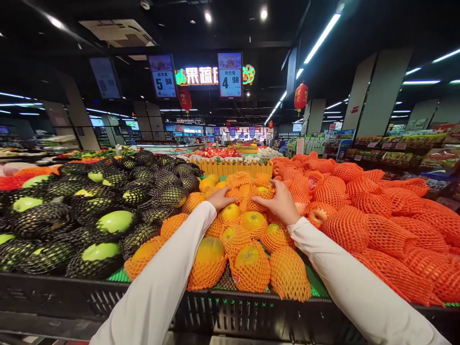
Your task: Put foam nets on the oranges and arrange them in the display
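Oranges (252,220) in orange foam nets fill the middle of the display, some with yellow-green skin showing. Over the back part of this pile reach both of my hands in white sleeves. My left hand (220,198) rests among the netted oranges, thumb and fingers a little apart, near a bare-topped orange (230,212). To its right, my right hand (279,202) has its thumb and index finger spread wide beside a netted orange (263,192). Neither hand visibly lifts anything; whether the fingertips touch the fruit is hard to tell.
Green fruit in black foam nets (115,222) lies on the left. Fruit in red foam nets (345,225) is heaped on the right. A low yellow fence (233,167) stands behind the oranges, a black crate edge (247,306) in front. Price signs (230,74) hang overhead.
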`<state>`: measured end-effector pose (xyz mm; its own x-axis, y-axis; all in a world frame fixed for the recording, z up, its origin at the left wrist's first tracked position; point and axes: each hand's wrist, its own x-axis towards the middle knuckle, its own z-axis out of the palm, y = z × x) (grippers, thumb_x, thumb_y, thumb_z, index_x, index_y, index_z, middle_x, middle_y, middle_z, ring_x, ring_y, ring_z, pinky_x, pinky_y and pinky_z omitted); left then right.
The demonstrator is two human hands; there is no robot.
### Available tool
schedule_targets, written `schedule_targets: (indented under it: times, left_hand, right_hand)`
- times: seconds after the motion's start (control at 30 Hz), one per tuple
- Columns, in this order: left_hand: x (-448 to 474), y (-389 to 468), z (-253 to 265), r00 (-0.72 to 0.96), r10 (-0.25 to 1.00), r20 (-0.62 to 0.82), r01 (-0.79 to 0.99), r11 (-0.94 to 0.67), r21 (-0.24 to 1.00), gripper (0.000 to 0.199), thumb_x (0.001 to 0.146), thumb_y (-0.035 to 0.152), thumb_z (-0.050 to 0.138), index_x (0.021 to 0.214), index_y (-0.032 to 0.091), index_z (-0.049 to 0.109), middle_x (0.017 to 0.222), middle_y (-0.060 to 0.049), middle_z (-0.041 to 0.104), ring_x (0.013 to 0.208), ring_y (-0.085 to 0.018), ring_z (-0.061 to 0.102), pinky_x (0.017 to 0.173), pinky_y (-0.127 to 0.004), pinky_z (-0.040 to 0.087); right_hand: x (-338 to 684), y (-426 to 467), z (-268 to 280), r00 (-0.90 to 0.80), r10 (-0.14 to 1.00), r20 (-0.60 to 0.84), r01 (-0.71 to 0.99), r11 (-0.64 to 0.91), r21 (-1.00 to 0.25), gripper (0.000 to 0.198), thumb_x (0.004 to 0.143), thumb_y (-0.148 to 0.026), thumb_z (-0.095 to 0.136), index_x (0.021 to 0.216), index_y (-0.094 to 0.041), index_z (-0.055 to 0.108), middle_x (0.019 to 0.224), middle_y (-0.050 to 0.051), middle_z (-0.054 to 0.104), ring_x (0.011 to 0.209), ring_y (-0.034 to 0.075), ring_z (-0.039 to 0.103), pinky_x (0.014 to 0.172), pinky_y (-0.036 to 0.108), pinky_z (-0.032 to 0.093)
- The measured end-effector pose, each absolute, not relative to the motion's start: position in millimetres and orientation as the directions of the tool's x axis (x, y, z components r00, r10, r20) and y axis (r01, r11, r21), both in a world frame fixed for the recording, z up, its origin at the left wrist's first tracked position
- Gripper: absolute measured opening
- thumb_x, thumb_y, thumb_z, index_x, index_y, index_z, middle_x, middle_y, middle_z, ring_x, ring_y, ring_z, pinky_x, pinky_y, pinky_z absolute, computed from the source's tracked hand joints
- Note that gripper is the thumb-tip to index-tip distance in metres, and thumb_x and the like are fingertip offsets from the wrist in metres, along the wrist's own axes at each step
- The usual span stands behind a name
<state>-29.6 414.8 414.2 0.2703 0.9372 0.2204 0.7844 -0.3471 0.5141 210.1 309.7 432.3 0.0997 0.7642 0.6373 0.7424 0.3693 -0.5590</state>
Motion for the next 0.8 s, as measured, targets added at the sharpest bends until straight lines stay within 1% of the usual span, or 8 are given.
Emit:
schedule_targets:
  times: [0.1,0.2,0.3,0.43,0.53,0.6,0.67,0.8]
  left_hand:
    - [-27,413,415,0.271,0.941,0.201,0.812,-0.336,0.477,0.079,0.081,0.057,0.057,0.147,0.017,0.042,0.159,-0.017,0.043,0.143,-0.031,0.046,0.117,-0.041,0.036]
    - [-24,405,419,0.266,0.951,0.16,0.851,-0.309,0.425,0.081,0.085,0.059,0.052,0.152,0.016,0.036,0.16,-0.019,0.039,0.145,-0.033,0.043,0.116,-0.042,0.036]
    - [-20,394,426,0.255,0.96,0.118,0.881,-0.28,0.381,0.08,0.088,0.059,0.048,0.154,0.016,0.033,0.161,-0.022,0.037,0.145,-0.036,0.042,0.115,-0.043,0.037]
    - [-14,379,434,0.232,0.972,0.049,0.902,-0.233,0.364,0.081,0.092,0.06,0.038,0.159,0.015,0.025,0.164,-0.025,0.027,0.146,-0.04,0.039,0.114,-0.049,0.037]
    - [-12,373,439,0.225,0.974,0.019,0.904,-0.216,0.369,0.081,0.093,0.058,0.036,0.16,0.014,0.022,0.164,-0.026,0.027,0.145,-0.042,0.041,0.113,-0.053,0.038]
    - [-12,370,443,0.227,0.974,0.02,0.902,-0.217,0.373,0.081,0.092,0.056,0.039,0.16,0.013,0.024,0.162,-0.028,0.029,0.143,-0.045,0.043,0.113,-0.057,0.037]
    - [-12,367,447,0.231,0.973,0.022,0.901,-0.222,0.371,0.081,0.091,0.055,0.042,0.159,0.012,0.026,0.16,-0.029,0.033,0.141,-0.047,0.044,0.111,-0.059,0.038]
    - [-14,363,453,0.246,0.969,0.011,0.902,-0.233,0.362,0.083,0.09,0.054,0.047,0.159,0.012,0.027,0.159,-0.029,0.036,0.14,-0.046,0.046,0.109,-0.06,0.042]
  right_hand:
    - [213,311,431,-0.011,0.837,0.546,0.74,0.374,-0.559,0.075,0.06,-0.064,0.081,0.116,-0.019,0.062,0.11,0.013,0.073,0.101,0.03,0.067,0.092,0.044,0.05]
    - [210,309,427,-0.025,0.834,0.551,0.787,0.357,-0.503,0.071,0.061,-0.059,0.08,0.115,-0.019,0.06,0.106,0.012,0.073,0.097,0.029,0.068,0.087,0.042,0.05]
    - [209,310,424,0.064,0.786,0.615,0.811,0.318,-0.491,0.073,0.059,-0.059,0.079,0.116,-0.019,0.056,0.105,0.013,0.072,0.096,0.031,0.068,0.084,0.043,0.051]
    - [218,318,426,0.281,0.642,0.713,0.767,0.297,-0.569,0.075,0.059,-0.058,0.078,0.119,-0.018,0.055,0.111,0.014,0.071,0.098,0.03,0.067,0.088,0.043,0.051]
    - [230,326,433,0.49,0.504,0.711,0.707,0.248,-0.663,0.082,0.059,-0.06,0.077,0.125,-0.017,0.053,0.119,0.017,0.069,0.104,0.031,0.066,0.094,0.044,0.049]
    - [236,334,437,0.551,0.46,0.696,0.677,0.241,-0.695,0.086,0.059,-0.062,0.076,0.128,-0.017,0.051,0.124,0.019,0.067,0.108,0.032,0.064,0.097,0.045,0.049]
    - [238,347,441,0.535,0.484,0.692,0.682,0.235,-0.692,0.088,0.058,-0.063,0.076,0.128,-0.016,0.05,0.126,0.02,0.066,0.111,0.033,0.063,0.098,0.046,0.048]
    - [232,386,450,0.367,0.658,0.658,0.796,0.145,-0.588,0.087,0.061,-0.059,0.075,0.131,-0.015,0.048,0.124,0.023,0.067,0.11,0.036,0.065,0.094,0.048,0.049]
